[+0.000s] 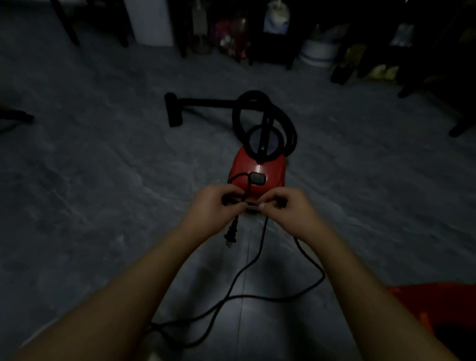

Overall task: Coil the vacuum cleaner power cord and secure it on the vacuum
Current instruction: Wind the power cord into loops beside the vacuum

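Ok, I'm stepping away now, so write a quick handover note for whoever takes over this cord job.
Left hand: closed on the power cord near its end; the plug hangs just below it.
Right hand: pinching the cord beside the left hand.
Both hands are over the rear of the red vacuum; its hose loops on top.
Done: plug end gathered.
Left: most of the cord lies loose on the floor; coil it and secure it on the vacuum.

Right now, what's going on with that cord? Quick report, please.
Left hand and right hand both pinching the power cord. Plug dangling; most cord loose on floor. Red vacuum ahead, nothing blocking.
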Demonstrator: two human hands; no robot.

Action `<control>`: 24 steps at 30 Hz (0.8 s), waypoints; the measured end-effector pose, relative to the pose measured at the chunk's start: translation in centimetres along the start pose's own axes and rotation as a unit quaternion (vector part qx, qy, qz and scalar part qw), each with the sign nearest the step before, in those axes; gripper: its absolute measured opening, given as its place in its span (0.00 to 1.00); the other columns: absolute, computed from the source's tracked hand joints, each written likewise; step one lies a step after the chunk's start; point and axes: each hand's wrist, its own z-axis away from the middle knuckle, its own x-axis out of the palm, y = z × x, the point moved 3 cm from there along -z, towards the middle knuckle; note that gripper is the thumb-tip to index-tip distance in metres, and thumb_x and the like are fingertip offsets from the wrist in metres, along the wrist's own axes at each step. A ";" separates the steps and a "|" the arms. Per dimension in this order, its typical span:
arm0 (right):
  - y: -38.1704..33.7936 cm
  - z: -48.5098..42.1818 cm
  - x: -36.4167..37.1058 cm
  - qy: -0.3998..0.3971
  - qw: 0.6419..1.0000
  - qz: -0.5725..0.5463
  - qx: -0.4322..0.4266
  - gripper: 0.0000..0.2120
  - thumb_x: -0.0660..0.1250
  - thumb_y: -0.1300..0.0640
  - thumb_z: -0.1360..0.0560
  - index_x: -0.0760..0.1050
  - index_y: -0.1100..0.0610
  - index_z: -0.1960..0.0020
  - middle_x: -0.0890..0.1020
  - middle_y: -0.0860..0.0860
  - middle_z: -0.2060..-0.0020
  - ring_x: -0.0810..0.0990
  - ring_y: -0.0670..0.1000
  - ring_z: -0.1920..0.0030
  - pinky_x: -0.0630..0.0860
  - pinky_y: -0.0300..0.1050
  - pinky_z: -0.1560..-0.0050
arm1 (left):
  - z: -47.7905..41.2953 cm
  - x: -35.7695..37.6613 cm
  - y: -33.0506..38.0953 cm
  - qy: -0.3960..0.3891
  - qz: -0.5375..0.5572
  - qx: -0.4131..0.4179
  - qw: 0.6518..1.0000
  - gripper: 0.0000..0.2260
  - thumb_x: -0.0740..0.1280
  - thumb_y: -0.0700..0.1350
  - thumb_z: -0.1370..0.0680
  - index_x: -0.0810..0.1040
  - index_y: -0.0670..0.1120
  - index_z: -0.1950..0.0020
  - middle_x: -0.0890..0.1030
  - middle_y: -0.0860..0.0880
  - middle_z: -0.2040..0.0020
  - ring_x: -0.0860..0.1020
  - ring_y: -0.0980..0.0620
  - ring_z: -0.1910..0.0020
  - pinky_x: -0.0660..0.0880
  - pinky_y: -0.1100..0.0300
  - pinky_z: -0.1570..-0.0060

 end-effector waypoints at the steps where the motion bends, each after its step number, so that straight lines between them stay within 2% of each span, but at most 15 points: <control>1: 0.7 -0.3 -0.5 0.008 1.000 0.008 0.001 0.03 0.74 0.53 0.28 0.82 0.48 0.54 0.84 0.47 0.61 0.83 0.46 0.57 0.82 0.47 0.51 | -0.7 0.1 0.0 -0.001 -0.002 0.006 1.000 0.11 0.75 0.42 0.26 0.83 0.44 0.44 0.81 0.57 0.59 0.77 0.65 0.61 0.72 0.77 0.58; 3: 1.9 -0.6 -1.7 0.025 0.999 0.023 0.023 0.04 0.74 0.51 0.29 0.82 0.47 0.54 0.85 0.48 0.60 0.84 0.48 0.56 0.82 0.52 0.49 | -1.9 0.1 -0.1 -0.006 0.010 -0.005 1.000 0.10 0.75 0.42 0.26 0.83 0.44 0.45 0.81 0.57 0.61 0.80 0.60 0.60 0.76 0.68 0.55; 5: 2.2 -0.3 -2.6 0.030 0.998 0.027 0.040 0.04 0.73 0.52 0.27 0.82 0.51 0.54 0.85 0.50 0.59 0.84 0.50 0.55 0.81 0.48 0.49 | -2.5 0.2 -0.1 -0.030 0.037 -0.021 0.999 0.09 0.74 0.41 0.26 0.82 0.44 0.46 0.82 0.51 0.61 0.81 0.55 0.60 0.77 0.62 0.55; 7: 2.1 -0.1 -3.0 0.056 0.998 0.006 0.034 0.03 0.73 0.56 0.26 0.82 0.55 0.54 0.85 0.52 0.59 0.83 0.49 0.56 0.79 0.41 0.53 | -2.8 0.5 0.1 -0.060 0.052 -0.020 0.997 0.08 0.73 0.40 0.25 0.82 0.44 0.46 0.82 0.50 0.60 0.79 0.58 0.61 0.75 0.66 0.57; 10: 1.7 -0.2 -3.1 0.081 0.996 -0.035 0.014 0.03 0.74 0.59 0.26 0.83 0.58 0.53 0.85 0.51 0.60 0.81 0.40 0.62 0.75 0.28 0.61 | -3.3 0.9 0.3 -0.077 0.033 0.014 0.996 0.07 0.73 0.44 0.25 0.83 0.51 0.47 0.81 0.59 0.59 0.78 0.68 0.61 0.71 0.74 0.59; 12: 1.7 -0.5 -2.8 0.073 0.997 -0.039 0.005 0.04 0.74 0.58 0.27 0.84 0.57 0.53 0.85 0.50 0.60 0.82 0.39 0.61 0.74 0.27 0.61 | -3.9 1.2 0.3 -0.091 -0.011 0.052 0.994 0.09 0.74 0.47 0.26 0.84 0.54 0.46 0.83 0.61 0.55 0.79 0.67 0.55 0.73 0.71 0.53; 14: 1.6 -1.1 -2.7 0.068 0.997 -0.037 -0.005 0.04 0.74 0.57 0.27 0.84 0.56 0.52 0.85 0.48 0.59 0.83 0.42 0.58 0.75 0.28 0.60 | -4.5 1.2 0.1 -0.097 -0.037 0.060 0.993 0.11 0.74 0.46 0.26 0.84 0.52 0.44 0.84 0.58 0.50 0.80 0.63 0.50 0.75 0.65 0.47; 16: 1.1 -1.5 -2.7 0.090 0.995 -0.045 -0.014 0.04 0.74 0.57 0.27 0.84 0.55 0.52 0.85 0.48 0.58 0.83 0.42 0.57 0.75 0.28 0.59 | -4.9 1.1 0.1 -0.085 -0.026 0.055 0.994 0.11 0.74 0.45 0.25 0.84 0.49 0.44 0.84 0.55 0.52 0.81 0.60 0.52 0.77 0.63 0.48; 18: 0.7 -1.7 -2.9 0.131 0.990 -0.056 -0.025 0.05 0.74 0.57 0.26 0.84 0.56 0.52 0.85 0.48 0.58 0.82 0.43 0.57 0.76 0.28 0.59 | -4.9 0.8 0.2 -0.071 -0.014 0.053 0.996 0.10 0.72 0.44 0.24 0.84 0.48 0.43 0.84 0.55 0.56 0.82 0.59 0.56 0.78 0.63 0.53; 21: 0.8 -1.8 -2.8 0.149 0.986 -0.075 -0.028 0.04 0.73 0.57 0.26 0.84 0.57 0.53 0.83 0.48 0.62 0.80 0.44 0.61 0.76 0.34 0.60 | -4.6 0.6 -0.1 -0.059 0.078 0.015 0.995 0.08 0.69 0.39 0.22 0.83 0.45 0.44 0.84 0.50 0.59 0.83 0.55 0.60 0.79 0.64 0.62; 24: 1.4 -2.2 -2.9 0.138 0.988 -0.061 -0.022 0.04 0.71 0.57 0.24 0.83 0.57 0.52 0.82 0.47 0.64 0.79 0.43 0.63 0.76 0.39 0.58 | -4.8 -0.9 -0.7 -0.022 0.237 -0.065 0.969 0.08 0.66 0.36 0.21 0.81 0.40 0.43 0.83 0.42 0.58 0.84 0.51 0.62 0.82 0.58 0.64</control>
